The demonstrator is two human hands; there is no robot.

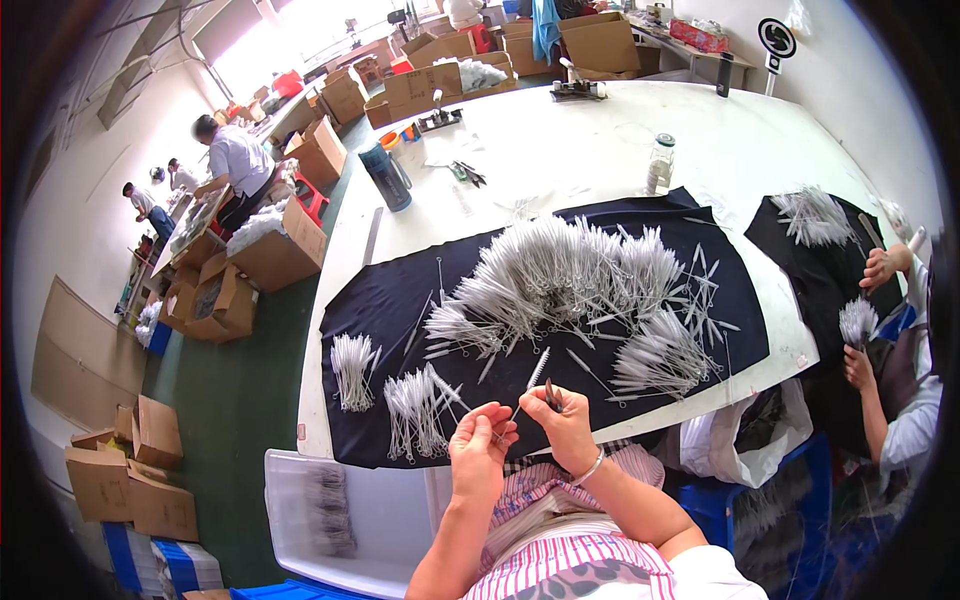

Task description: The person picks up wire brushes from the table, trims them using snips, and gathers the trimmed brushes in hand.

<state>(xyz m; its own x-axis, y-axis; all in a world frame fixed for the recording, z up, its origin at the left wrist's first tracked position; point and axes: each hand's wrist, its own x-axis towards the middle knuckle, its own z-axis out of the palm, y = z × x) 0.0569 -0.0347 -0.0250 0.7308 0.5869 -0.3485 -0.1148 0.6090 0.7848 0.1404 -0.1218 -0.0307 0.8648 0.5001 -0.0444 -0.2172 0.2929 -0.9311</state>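
Both my hands meet at the near edge of a dark cloth (400,300). The fingers of my left hand (483,445) are pinched on the thin wire stem of a small brush (538,368), whose white bristled end points up and away. My right hand (568,428), just beside it, is closed around a small dark-tipped hand tool (553,397); its exact kind is partly hidden by my fingers. Beyond them lies a large fanned heap of white wire brushes (560,270). Smaller bunches sit at the left (353,372), near left (415,410) and right (665,355).
On the white table (560,125) stand a blue bottle (385,178), a glass jar (660,165) and a black cylinder (724,75); snips (467,173) lie there. A white bin (390,510) is below left. At the right a co-worker's hands (860,368) hold brushes.
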